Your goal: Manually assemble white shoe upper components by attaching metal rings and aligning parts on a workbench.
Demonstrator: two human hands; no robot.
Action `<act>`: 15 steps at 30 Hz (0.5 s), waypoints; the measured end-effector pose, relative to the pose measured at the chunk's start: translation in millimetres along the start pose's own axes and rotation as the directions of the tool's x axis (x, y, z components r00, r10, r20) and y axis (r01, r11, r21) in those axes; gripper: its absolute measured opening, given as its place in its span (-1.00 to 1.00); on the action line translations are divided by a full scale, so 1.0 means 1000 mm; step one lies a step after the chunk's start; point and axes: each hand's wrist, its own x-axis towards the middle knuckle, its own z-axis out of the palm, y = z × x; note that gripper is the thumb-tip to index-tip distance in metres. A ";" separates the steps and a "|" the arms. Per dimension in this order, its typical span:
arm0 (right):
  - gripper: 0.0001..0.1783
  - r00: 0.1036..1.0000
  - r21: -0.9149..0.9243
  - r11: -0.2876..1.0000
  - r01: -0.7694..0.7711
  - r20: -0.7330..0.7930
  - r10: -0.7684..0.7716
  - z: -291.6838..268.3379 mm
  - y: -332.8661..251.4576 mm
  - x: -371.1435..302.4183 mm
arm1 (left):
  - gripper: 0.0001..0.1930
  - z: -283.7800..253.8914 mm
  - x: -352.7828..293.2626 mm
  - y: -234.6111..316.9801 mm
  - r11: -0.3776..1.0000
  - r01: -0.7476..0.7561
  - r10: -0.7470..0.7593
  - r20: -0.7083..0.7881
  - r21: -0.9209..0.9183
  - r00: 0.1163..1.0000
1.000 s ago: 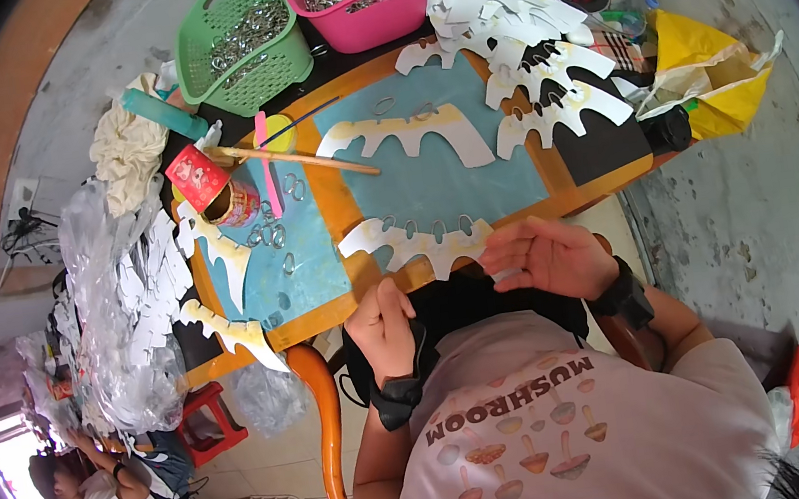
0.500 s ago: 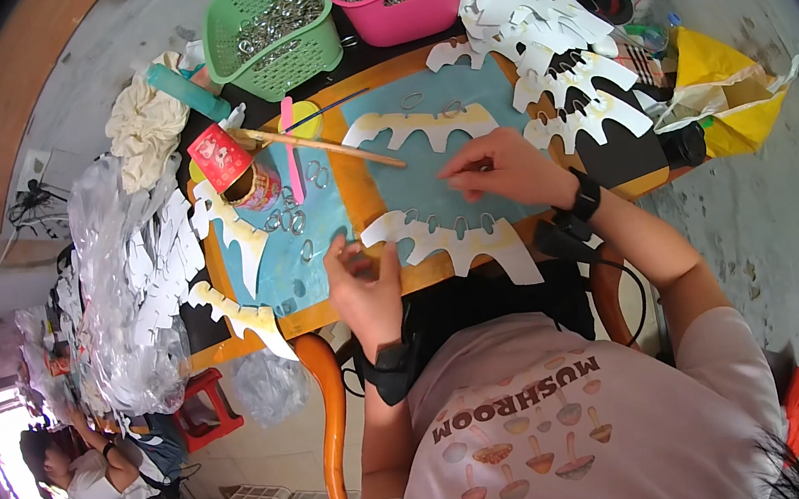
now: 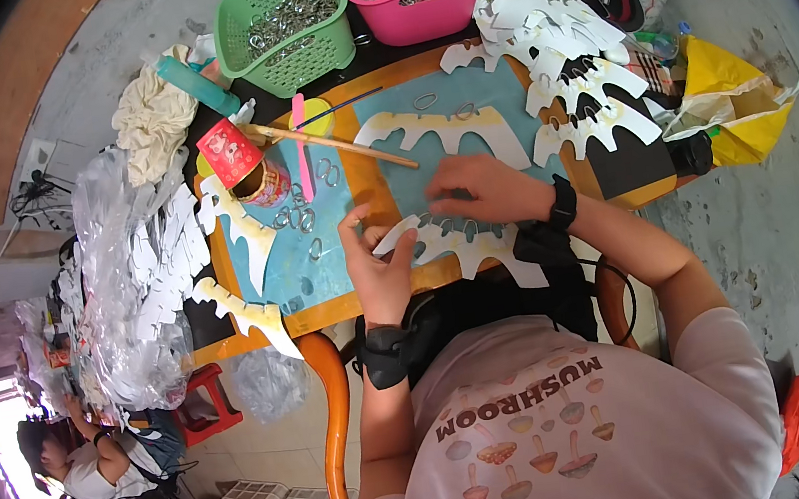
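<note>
Near the table's front edge lies a white scalloped cutout (image 3: pixel 480 251) with metal rings along its upper edge. My left hand (image 3: pixel 380 277) pinches the cutout's left end, which is lifted, between thumb and fingers. Over the same piece's upper edge, my right hand (image 3: pixel 494 188) is closed with its fingertips near a ring; what they hold, if anything, is hidden. Farther back, a second scalloped cutout (image 3: pixel 495 134), yellowish along its edge, lies flat with two loose rings (image 3: pixel 425 101) beside it. More loose metal rings (image 3: pixel 294 215) are scattered to the left.
A green basket (image 3: pixel 295 71) and a pink basket (image 3: pixel 416 27) of metal rings stand at the back. A red cup (image 3: pixel 230 153), a wooden stick (image 3: pixel 346 145) and a pink strip (image 3: pixel 304 161) are at left. Stacked cutouts (image 3: pixel 595 128) lie right. Another person (image 3: pixel 96 471) sits far left.
My left hand has moved right and lifted the near cutout's left end. My right hand has come down and left to the cutout's upper edge. The view has shifted slightly.
</note>
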 end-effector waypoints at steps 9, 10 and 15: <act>-0.84 0.991 0.153 0.983 0.106 0.070 -0.118 -0.006 -0.016 -0.002 | -0.49 0.000 -0.003 0.017 0.985 0.089 -0.066 0.147 -0.150 0.987; -0.85 0.990 0.158 0.981 0.113 0.071 -0.126 -0.007 -0.017 -0.001 | -0.49 -0.001 -0.002 0.017 0.986 0.086 -0.063 0.158 -0.144 0.985; -0.86 0.977 0.157 0.975 0.155 0.122 -0.175 -0.012 -0.017 0.001 | -0.48 -0.003 -0.001 0.022 0.992 0.088 -0.065 0.222 -0.095 0.973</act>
